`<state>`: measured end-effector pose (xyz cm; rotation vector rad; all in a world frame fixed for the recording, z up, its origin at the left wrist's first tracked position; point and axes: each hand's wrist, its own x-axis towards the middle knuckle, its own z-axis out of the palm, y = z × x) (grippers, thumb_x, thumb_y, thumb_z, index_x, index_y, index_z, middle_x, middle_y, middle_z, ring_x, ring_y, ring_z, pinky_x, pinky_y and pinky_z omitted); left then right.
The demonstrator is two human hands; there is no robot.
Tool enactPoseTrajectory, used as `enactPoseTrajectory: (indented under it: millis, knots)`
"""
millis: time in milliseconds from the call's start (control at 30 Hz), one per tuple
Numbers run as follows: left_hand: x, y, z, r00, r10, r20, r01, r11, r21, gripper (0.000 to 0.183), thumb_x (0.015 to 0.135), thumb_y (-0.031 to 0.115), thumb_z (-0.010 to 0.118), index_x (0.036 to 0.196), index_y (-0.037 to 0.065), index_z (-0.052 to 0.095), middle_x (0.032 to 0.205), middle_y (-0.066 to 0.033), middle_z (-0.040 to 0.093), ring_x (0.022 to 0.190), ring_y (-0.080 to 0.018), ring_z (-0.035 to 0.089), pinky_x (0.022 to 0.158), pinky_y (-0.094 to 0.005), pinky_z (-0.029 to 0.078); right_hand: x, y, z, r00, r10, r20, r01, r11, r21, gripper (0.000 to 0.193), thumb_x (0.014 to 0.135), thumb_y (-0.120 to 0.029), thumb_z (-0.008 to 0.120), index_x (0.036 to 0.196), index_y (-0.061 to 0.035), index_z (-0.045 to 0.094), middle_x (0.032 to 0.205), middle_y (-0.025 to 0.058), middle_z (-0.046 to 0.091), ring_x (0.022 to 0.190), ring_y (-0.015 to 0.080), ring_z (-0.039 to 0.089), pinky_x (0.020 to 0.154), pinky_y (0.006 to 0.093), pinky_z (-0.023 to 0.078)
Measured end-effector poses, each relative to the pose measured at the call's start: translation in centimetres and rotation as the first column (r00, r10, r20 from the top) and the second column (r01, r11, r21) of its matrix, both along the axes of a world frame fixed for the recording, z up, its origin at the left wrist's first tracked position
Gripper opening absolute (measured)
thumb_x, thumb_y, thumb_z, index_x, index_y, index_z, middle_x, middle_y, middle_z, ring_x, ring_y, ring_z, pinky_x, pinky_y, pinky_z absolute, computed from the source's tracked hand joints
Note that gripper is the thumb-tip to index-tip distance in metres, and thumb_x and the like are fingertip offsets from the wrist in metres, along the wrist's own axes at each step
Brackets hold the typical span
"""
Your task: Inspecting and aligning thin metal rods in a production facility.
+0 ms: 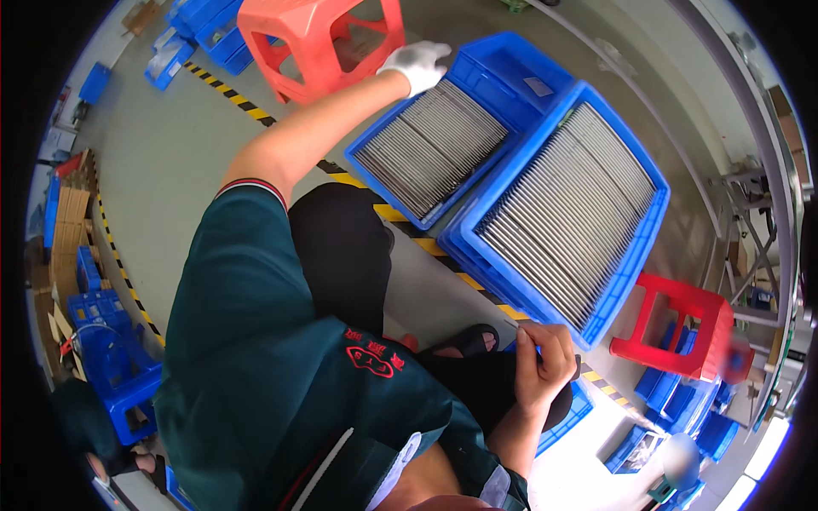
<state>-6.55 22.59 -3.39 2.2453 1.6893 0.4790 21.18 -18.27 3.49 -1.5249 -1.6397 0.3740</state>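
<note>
My left hand (415, 68), in a white glove, reaches out to the far corner of a blue crate (375, 140). Its fingers are extended and slightly apart, beside the crate's rim; whether they touch it I cannot tell. Rows of thin metallic strips (430, 145) fill that crate. To its right, a higher blue crate (626, 294) holds similar closely packed strips (571, 213). My bare right hand (547, 364) is raised above my knee near this crate's near corner, thumb and fingertips pinched together. What lies between them is too small to make out.
A red-orange stool (294, 38) stands beyond my left forearm, and a red stool (626, 345) sits right of the higher crate. Black-and-yellow tape (247, 106) runs across the floor. Blue bins (213, 34) are stacked at the far left; a metal frame (750, 183) rises at the right.
</note>
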Motion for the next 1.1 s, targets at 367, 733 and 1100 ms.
enactPoseTrajectory:
  millis: [367, 733, 1100]
  knots:
    - [-0.1, 0.4, -18.0, 0.891, -0.266, -0.367, 0.067, 0.878, -0.474, 0.049, 0.086, -0.007, 0.051, 0.131, 0.006, 0.064, 0.138, -0.0157, 0.064, 0.131, -0.0339, 0.060, 0.107, -0.0407, 0.051, 0.4, 2.8, -1.7, 0.975, -0.222, 0.011, 0.219, 0.967, 0.132, 0.007, 0.083, -0.001, 0.069, 0.089, 0.0021, 0.069, 0.078, 0.0116, 0.061, 0.073, 0.0247, 0.055, 0.070, 0.0362, 0.044]
    - [6.1, 9.7, -30.7, 0.622, -0.481, -0.618, 0.325, 0.877, -0.355, 0.052, 0.105, 0.022, 0.035, 0.156, 0.012, 0.039, 0.171, -0.0124, 0.027, 0.157, -0.0289, 0.028, 0.125, -0.0349, 0.028, 1.6, 3.8, -3.5, 0.877, -0.428, -0.218, 0.449, 0.892, 0.054, 0.017, 0.095, -0.013, 0.063, 0.087, 0.0012, 0.063, 0.080, 0.0076, 0.058, 0.074, 0.0197, 0.049, 0.069, 0.0337, 0.036]
    - [9.3, 13.0, -24.3, 0.627, -0.571, -0.530, 0.546, 0.807, -0.224, 0.037, 0.093, 0.011, 0.064, 0.129, 0.000, 0.061, 0.138, -0.0161, 0.061, 0.130, -0.0331, 0.059, 0.108, -0.0373, 0.053, 1.9, 4.3, -3.7, 0.864, -0.442, -0.241, 0.444, 0.895, -0.049, 0.016, 0.097, -0.016, 0.065, 0.089, -0.0020, 0.064, 0.080, 0.0066, 0.056, 0.075, 0.0198, 0.050, 0.070, 0.0332, 0.036]
